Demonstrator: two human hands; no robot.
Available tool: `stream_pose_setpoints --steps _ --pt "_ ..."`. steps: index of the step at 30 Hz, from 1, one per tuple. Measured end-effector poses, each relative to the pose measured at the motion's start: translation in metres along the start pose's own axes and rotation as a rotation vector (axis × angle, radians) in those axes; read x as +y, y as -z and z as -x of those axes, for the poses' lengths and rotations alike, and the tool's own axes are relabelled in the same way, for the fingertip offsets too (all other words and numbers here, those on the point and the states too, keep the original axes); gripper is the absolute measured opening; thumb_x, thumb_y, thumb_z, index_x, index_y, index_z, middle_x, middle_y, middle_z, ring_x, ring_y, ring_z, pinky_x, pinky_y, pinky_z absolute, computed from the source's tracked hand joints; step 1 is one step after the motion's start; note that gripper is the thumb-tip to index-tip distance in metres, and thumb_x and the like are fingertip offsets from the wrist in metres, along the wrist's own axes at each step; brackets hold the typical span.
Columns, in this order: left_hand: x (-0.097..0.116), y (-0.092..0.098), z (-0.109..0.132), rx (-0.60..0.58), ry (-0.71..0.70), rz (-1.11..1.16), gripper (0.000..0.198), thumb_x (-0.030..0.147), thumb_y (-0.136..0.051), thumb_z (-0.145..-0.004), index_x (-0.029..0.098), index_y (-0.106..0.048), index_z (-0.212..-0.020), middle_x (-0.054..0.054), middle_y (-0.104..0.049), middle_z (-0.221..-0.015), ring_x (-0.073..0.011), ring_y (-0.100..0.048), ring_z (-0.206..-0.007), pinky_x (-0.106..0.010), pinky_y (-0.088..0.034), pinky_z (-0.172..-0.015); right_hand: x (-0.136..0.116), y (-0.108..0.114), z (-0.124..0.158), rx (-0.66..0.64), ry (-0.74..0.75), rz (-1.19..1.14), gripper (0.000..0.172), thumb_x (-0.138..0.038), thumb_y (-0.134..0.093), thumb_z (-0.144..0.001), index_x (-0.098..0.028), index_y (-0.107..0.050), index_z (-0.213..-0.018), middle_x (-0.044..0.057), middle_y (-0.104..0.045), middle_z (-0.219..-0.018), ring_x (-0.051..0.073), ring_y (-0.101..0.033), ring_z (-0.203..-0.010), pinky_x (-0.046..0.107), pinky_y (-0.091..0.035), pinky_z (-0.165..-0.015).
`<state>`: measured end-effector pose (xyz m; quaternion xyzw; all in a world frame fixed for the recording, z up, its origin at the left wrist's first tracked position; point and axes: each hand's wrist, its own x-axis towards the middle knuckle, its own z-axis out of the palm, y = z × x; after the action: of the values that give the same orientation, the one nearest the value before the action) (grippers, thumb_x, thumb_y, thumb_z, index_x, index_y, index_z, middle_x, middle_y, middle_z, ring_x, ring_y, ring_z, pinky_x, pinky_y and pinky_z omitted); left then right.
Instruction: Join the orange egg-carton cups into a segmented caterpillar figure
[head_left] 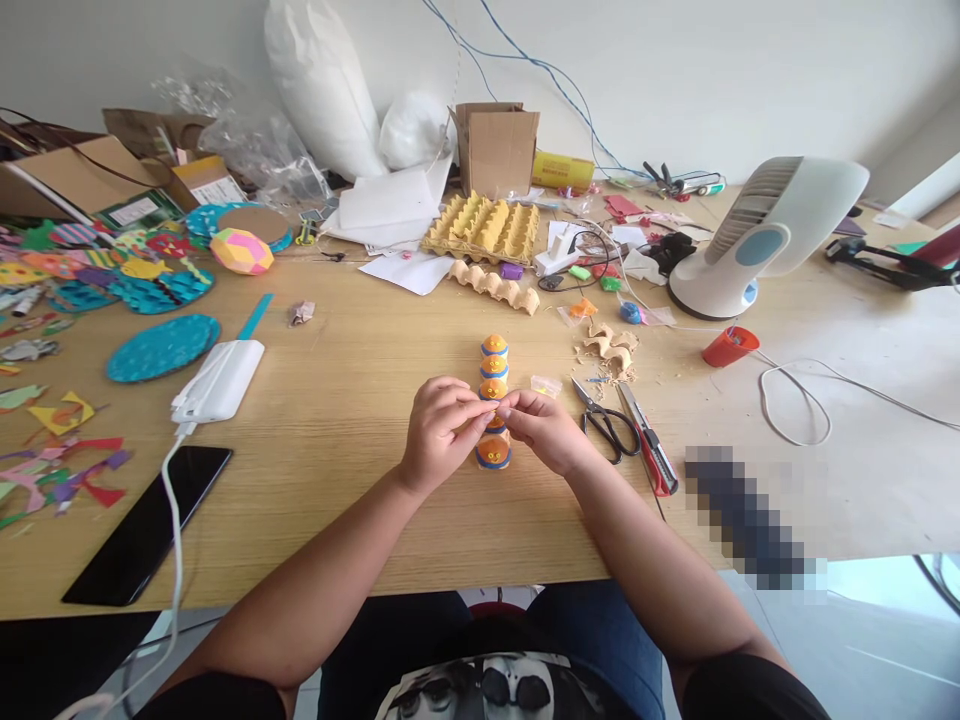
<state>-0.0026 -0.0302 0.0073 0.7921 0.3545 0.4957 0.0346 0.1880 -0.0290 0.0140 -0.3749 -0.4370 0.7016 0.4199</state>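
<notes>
While left hand (444,432) and right hand (546,430) meet over orange-and-blue figures (493,388), fingertips pinched — on what, cannot tell — scissors (594,407) lie right.

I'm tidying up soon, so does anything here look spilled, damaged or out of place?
Yes: beyond the scissors, ragged carton pieces lie among loose crumbs, as if torn up. At far left, cut paper scraps are strewn loosely. The red cup, right of the ragged pieces, may be tipped on its side.

The figures (493,388) are orange with blue bands (dotted yellow, too), the oval piece (163,348) turquoise, pale-flecked.
</notes>
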Motion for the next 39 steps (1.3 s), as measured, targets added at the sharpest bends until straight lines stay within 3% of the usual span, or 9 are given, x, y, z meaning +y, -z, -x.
stream_pose_setpoints --steps 8,16,28,39 --pt "0.0032 0.0013 -0.0047 -0.019 -0.009 -0.012 0.018 0.029 -0.073 -0.091 0.026 -0.075 -0.108 -0.004 -0.071 -0.089 -0.0209 -0.063 -0.096 -0.041 -0.054 -0.090 -0.0029 -0.0007 0.0008 0.004 0.001 0.026 0.041 -0.052 -0.087 -0.068 -0.018 -0.068 -0.080 -0.003 -0.059 -0.069 0.008 -0.037 -0.058 0.025 -0.025 -0.056" --pt "-0.0018 0.0006 -0.0031 0.001 -0.064 -0.047 0.011 0.024 -0.075 -0.089 0.029 -0.077 -0.098 0.000 -0.072 -0.080 -0.0197 -0.062 -0.091 -0.039 -0.052 -0.087 -0.0015 0.0043 0.0000 -0.024 -0.013 0.059 0.040 -0.052 -0.086 -0.070 -0.017 -0.070 -0.082 -0.002 -0.061 -0.070 0.008 -0.036 -0.056 0.026 -0.023 -0.054" --pt "0.0004 0.0015 -0.0033 -0.031 -0.034 -0.075 0.006 0.029 -0.074 -0.090 0.030 -0.078 -0.094 0.000 -0.073 -0.081 -0.0198 -0.064 -0.090 -0.040 -0.051 -0.087 -0.0028 0.0060 -0.0009 -0.012 -0.012 0.095 0.036 -0.049 -0.085 -0.070 -0.018 -0.071 -0.080 -0.001 -0.064 -0.071 0.009 -0.039 -0.057 0.026 -0.024 -0.055" --pt "-0.0014 0.0011 -0.0006 -0.008 -0.034 -0.046 0.006 0.024 -0.074 -0.090 0.028 -0.077 -0.093 0.000 -0.073 -0.080 -0.0203 -0.064 -0.092 -0.041 -0.051 -0.089 -0.0066 0.0043 -0.0008 0.065 -0.003 0.000 0.032 -0.047 -0.077 -0.073 -0.017 -0.076 -0.083 -0.005 -0.044 -0.057 0.009 -0.031 -0.056 0.028 -0.018 -0.055"
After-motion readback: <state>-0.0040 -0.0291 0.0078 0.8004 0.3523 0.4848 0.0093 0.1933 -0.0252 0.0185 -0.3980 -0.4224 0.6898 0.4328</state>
